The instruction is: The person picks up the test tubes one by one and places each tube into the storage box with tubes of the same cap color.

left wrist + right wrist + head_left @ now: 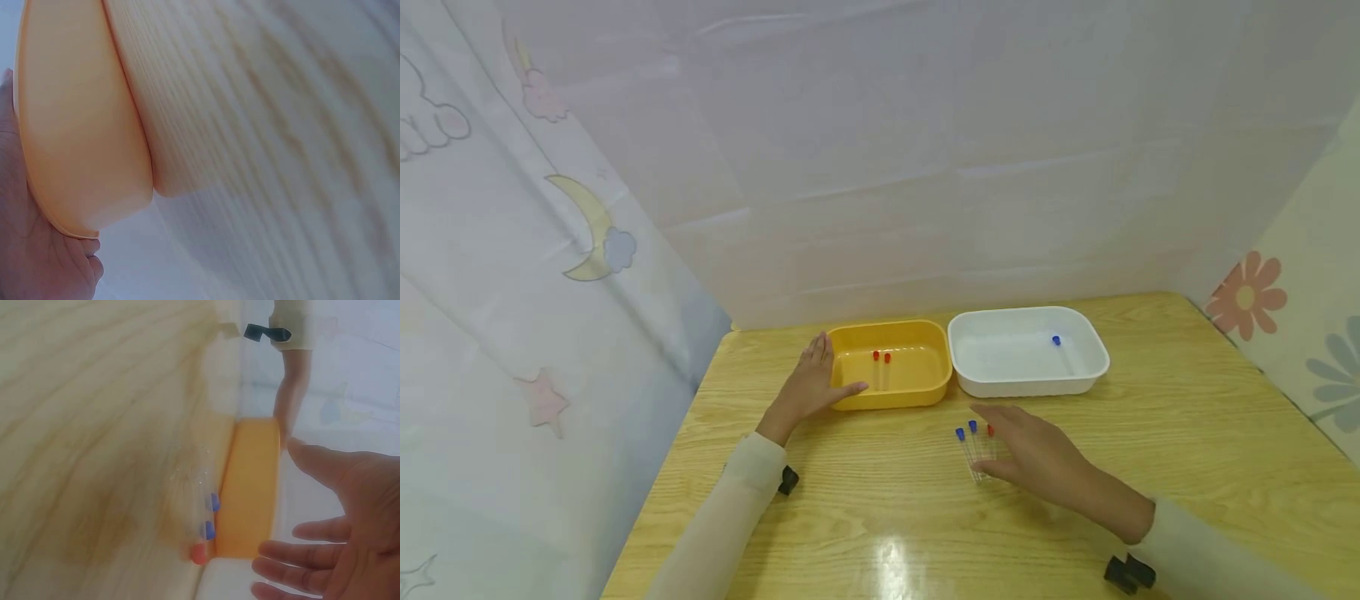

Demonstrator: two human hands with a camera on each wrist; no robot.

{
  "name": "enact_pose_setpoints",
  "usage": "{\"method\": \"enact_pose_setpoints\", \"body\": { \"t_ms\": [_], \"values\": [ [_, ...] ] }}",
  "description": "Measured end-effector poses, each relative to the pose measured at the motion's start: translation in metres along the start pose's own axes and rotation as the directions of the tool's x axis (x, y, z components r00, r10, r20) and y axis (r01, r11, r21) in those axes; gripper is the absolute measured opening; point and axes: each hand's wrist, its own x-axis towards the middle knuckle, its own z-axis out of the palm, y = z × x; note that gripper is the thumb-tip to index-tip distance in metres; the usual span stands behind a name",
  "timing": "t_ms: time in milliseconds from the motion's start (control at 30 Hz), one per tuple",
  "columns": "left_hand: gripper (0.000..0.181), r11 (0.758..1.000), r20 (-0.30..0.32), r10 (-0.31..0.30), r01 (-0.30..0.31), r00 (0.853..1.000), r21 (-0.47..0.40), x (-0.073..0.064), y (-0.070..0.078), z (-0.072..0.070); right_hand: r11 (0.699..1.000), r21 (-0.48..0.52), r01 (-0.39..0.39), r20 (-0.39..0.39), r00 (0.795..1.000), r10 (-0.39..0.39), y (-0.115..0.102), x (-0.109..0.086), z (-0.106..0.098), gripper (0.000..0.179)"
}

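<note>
My left hand [808, 385] rests on the left end of a yellow tray [934, 398], thumb over the front rim and fingers along the side. Inside that tray lie two clear tubes with red caps [882, 358]. My right hand [1037, 457] hovers over the table with its fingers spread, holding nothing. Beneath and beside it lie thin clear tubes, two with blue caps [960, 434] and one with a red cap [199, 553], partly hidden by the hand in the head view. A white tray [1022, 388] holds one tube with a blue cap [1056, 340].
Both trays stand side by side near the back of the wooden table [865, 483]. A pale cloth backdrop [880, 167] rises behind it, and printed cloths hang at left and right. Black straps [1129, 573] show at the wrists.
</note>
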Motion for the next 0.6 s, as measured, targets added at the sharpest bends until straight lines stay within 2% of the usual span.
{"method": "enact_pose_setpoints", "body": {
  "t_ms": [433, 600],
  "values": [
    [0.125, 1.000, -0.004, -0.001, 0.001, 1.000, 0.006, 0.000, 0.000, -0.002, 1.000, -0.018, -0.008, 0.015, 1.000, 0.009, 0.012, -0.008, 0.004, 0.083],
    [0.126, 1.000, 0.000, -0.005, 0.005, 1.000, 0.014, 0.002, -0.001, 0.000, 0.999, -0.039, -0.018, 0.049, 0.999, 0.019, 0.022, -0.009, 0.009, 0.086]
  ]
}}
